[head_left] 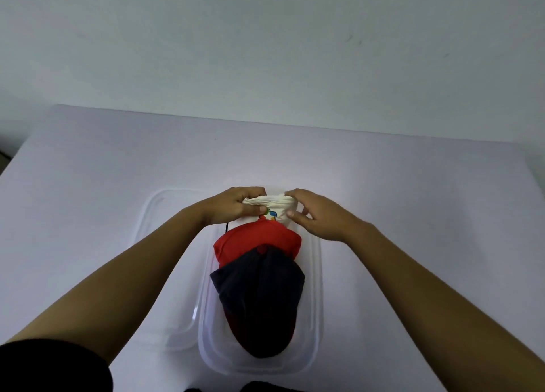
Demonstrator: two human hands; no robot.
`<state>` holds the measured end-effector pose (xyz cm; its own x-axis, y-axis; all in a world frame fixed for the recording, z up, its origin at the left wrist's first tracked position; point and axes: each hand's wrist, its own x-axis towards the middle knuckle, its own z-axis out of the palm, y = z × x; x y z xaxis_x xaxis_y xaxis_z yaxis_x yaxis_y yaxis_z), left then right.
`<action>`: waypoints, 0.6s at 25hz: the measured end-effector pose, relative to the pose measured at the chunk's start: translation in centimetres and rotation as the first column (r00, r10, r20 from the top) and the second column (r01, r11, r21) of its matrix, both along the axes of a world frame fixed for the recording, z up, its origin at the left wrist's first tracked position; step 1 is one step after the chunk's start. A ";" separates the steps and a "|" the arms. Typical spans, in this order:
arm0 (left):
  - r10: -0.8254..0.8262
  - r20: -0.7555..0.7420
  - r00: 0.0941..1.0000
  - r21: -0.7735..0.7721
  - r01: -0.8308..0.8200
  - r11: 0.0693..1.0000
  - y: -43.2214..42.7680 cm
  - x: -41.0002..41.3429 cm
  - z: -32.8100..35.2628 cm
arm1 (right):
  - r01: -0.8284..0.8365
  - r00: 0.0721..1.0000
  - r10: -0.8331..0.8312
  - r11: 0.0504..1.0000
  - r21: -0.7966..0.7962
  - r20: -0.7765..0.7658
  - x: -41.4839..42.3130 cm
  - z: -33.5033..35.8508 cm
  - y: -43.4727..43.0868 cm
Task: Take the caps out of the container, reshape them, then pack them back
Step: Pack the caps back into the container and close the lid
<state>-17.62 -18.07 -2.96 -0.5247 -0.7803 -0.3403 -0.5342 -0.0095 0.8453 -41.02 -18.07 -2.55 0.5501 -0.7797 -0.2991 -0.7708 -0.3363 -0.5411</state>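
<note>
- Presently: white cap, far end of container, touching red cap; dark cap nearest
- left hand, right hand: fingers closed on white cap
- Advice: lift evenly; neighbours may drag
- lid: left, on table

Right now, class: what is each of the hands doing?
Left hand: closed, gripping the white cap.
Right hand: fingers pinching the same white cap's other side.
</note>
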 end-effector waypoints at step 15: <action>0.125 0.482 0.867 -0.108 -0.083 0.991 -0.7 -1.0 -0.7 | -0.018 0.902 -0.091 0.968 -0.248 -0.421 2.9 -2.3 -2.9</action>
<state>-18.63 -18.73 -3.67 -0.2231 -0.8569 -0.4646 -0.8777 -0.0308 0.4781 -38.13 -20.93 -4.82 0.3817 -0.8746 -0.2989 -0.9225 -0.3808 -0.0638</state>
